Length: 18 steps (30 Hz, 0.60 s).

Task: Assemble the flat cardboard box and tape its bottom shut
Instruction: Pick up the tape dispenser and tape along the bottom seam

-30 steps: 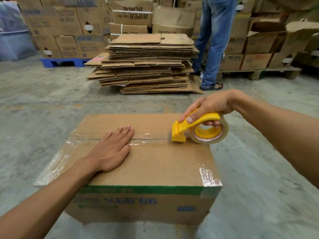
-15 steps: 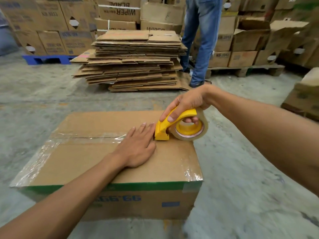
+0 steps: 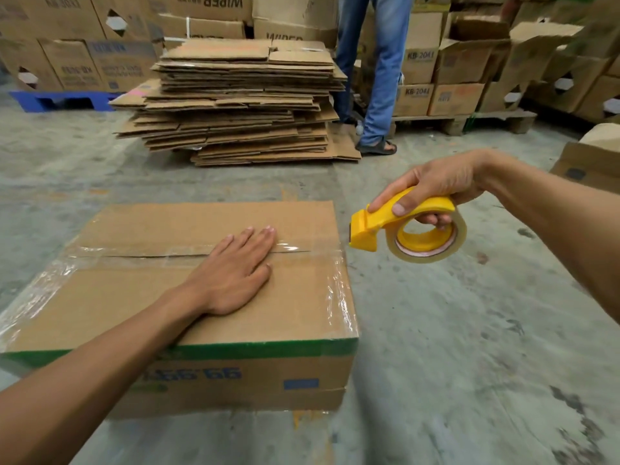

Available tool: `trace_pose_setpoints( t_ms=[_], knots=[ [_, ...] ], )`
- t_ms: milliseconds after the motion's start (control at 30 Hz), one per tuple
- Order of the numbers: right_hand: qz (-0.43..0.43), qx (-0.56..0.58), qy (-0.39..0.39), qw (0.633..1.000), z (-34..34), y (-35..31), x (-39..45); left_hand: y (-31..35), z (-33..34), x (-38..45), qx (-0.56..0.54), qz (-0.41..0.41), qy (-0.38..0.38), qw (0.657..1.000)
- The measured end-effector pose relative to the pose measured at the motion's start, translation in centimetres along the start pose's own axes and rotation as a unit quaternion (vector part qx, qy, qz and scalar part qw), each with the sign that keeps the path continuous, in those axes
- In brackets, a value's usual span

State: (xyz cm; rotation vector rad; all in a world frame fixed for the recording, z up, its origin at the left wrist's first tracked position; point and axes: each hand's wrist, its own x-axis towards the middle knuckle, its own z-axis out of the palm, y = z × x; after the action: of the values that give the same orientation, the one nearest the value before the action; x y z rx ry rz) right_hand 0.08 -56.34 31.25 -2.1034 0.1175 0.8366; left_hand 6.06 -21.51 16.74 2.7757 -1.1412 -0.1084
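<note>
The tape dispenser (image 3: 407,226), gripped by the right hand (image 3: 432,189), has lifted off the box (image 3: 208,303) toward three o'clock. The left hand (image 3: 235,270) presses flat on the taped seam (image 3: 134,255) at centre. Wrinkled tape there may peel.

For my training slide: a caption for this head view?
Left hand flat on the taped box; right hand holds the tape dispenser beside it.
</note>
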Motion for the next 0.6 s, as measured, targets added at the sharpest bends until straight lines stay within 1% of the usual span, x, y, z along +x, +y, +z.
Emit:
trace_pose_setpoints(
  t_ms=[167,300,333,400,467,533,600],
  knots=[
    [-0.004,0.004,0.007,1.0,0.3,2.6,-0.2,0.5,-0.6,0.1,0.009,-0.008,-0.022,1.0],
    [-0.028,0.006,0.012,1.0,0.9,4.3,0.9,2.9,-1.6,0.8,0.023,-0.056,-0.042,0.997],
    [-0.034,0.009,0.012,0.999,1.0,4.6,1.0,4.4,-2.0,1.1,0.021,-0.045,-0.036,0.998],
    [-0.042,0.014,0.009,0.999,1.0,4.9,1.2,7.9,-2.2,2.1,0.018,0.017,-0.022,0.999],
    [-0.049,0.015,0.003,0.999,0.8,5.0,1.2,10.6,-1.8,4.1,0.003,0.058,-0.029,0.998],
    [-0.047,0.016,0.002,0.999,0.8,5.1,1.3,11.6,-1.0,6.0,-0.009,0.05,-0.051,0.997],
    [-0.04,0.027,0.004,0.999,1.0,5.5,1.8,11.4,0.1,7.0,0.008,0.035,-0.053,0.998]
  ],
)
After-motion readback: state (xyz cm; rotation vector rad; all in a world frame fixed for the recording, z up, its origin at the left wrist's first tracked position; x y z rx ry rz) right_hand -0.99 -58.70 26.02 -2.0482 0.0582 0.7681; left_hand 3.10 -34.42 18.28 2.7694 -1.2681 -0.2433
